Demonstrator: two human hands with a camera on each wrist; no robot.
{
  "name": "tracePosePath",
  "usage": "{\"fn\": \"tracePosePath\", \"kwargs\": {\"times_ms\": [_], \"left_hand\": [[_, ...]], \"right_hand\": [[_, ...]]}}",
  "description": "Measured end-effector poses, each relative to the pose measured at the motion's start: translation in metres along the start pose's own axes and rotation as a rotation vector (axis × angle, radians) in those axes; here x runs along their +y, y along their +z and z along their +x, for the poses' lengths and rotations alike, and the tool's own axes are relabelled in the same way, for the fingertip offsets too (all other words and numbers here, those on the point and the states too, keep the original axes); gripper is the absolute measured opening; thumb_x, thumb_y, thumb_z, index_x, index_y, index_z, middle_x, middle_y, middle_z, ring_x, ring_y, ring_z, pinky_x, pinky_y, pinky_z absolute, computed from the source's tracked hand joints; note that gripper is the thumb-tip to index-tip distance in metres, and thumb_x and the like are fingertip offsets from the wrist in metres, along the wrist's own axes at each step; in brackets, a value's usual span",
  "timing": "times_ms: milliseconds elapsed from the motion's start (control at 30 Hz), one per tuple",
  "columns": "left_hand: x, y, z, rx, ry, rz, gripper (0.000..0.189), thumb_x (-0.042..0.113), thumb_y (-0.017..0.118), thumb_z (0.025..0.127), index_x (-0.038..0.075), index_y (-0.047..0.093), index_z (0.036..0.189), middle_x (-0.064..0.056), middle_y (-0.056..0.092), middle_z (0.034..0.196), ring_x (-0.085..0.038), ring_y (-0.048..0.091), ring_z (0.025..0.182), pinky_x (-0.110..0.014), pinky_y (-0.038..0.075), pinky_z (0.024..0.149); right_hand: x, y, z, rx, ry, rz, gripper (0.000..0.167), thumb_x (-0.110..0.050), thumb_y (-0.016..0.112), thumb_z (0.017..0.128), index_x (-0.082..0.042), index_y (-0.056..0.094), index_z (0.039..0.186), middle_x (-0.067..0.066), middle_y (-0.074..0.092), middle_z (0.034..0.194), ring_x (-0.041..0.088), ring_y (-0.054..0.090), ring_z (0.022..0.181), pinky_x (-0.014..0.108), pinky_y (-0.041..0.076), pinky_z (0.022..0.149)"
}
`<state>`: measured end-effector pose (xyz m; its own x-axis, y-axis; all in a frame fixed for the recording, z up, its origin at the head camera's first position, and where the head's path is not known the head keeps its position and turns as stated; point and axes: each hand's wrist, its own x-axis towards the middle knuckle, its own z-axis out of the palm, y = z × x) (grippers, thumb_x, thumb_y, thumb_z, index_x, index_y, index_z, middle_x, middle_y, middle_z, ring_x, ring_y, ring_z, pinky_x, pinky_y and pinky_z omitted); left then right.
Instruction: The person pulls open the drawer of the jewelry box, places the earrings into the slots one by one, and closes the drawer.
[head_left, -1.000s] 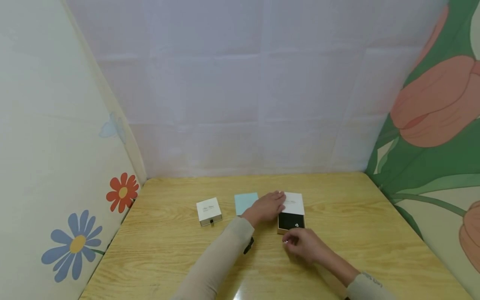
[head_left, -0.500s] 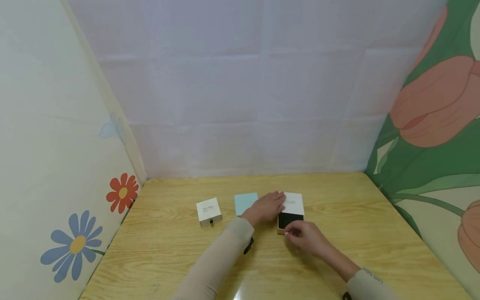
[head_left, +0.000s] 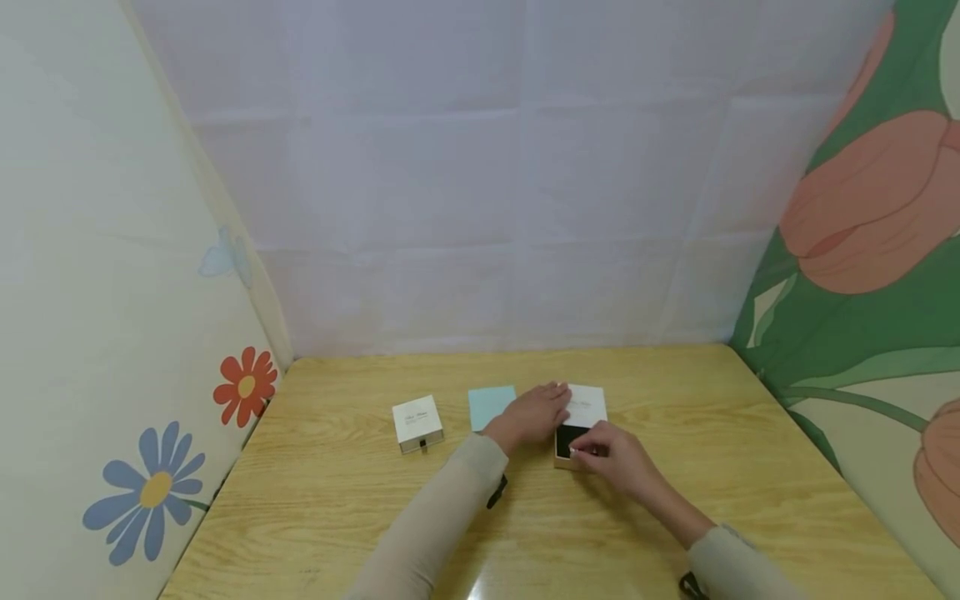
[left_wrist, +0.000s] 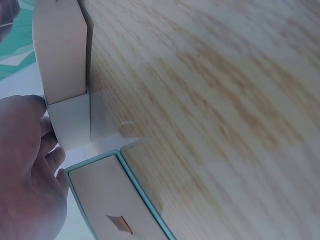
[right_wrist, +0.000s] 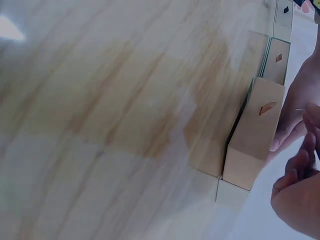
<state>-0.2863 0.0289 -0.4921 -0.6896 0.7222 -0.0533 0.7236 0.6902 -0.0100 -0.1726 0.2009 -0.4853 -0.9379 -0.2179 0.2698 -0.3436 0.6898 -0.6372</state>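
A small white jewelry box (head_left: 587, 403) stands on the table, its drawer (head_left: 570, 439) pulled out toward me and showing a black lining. My left hand (head_left: 529, 414) holds the white sleeve of this box from its left side, thumb near the sleeve's front edge and fingers around the far end. Over the drawer, my right hand (head_left: 619, 458) pinches a tiny shiny earring (head_left: 573, 451) between thumb and fingertips. Its thin post shows in the right wrist view. The right hand hides part of the drawer's inside.
A light blue box (head_left: 489, 404) sits left of the white one, partly behind the left hand. Farther left is another white drawer box (head_left: 417, 421) with a black pull tab. White cloth (head_left: 480, 250) hangs behind the wooden table (head_left: 315, 500).
My right hand has moved away from me, carrying the earring from in front of the drawer to over its black lining. The left hand has stayed on the box.
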Motion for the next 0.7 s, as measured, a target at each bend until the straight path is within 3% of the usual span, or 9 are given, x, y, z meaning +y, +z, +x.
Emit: {"fn": "tracePosePath", "kwargs": {"times_ms": [333,700], "left_hand": [[0.0,0.0,0.001,-0.003,0.006,0.013,0.054,0.036,0.027,0.113,0.014,0.025,0.162,0.001,0.023,0.168,-0.016,0.02,0.155,-0.028,0.018,0.126],[0.001,-0.002,0.001,-0.013,0.006,0.04,0.054,0.037,0.026,0.113,0.014,0.025,0.162,0.001,0.022,0.168,-0.016,0.02,0.155,-0.028,0.017,0.126]], "right_hand": [[0.002,0.002,0.01,0.002,0.114,0.001,0.008,-0.015,0.079,0.089,-0.012,0.082,0.097,0.0,0.06,0.09,0.013,0.052,0.082,0.024,0.043,0.069],[0.009,0.005,0.014,0.018,0.106,-0.037,0.009,-0.014,0.079,0.088,-0.01,0.082,0.096,0.003,0.056,0.088,0.014,0.047,0.078,0.025,0.039,0.068]]}}
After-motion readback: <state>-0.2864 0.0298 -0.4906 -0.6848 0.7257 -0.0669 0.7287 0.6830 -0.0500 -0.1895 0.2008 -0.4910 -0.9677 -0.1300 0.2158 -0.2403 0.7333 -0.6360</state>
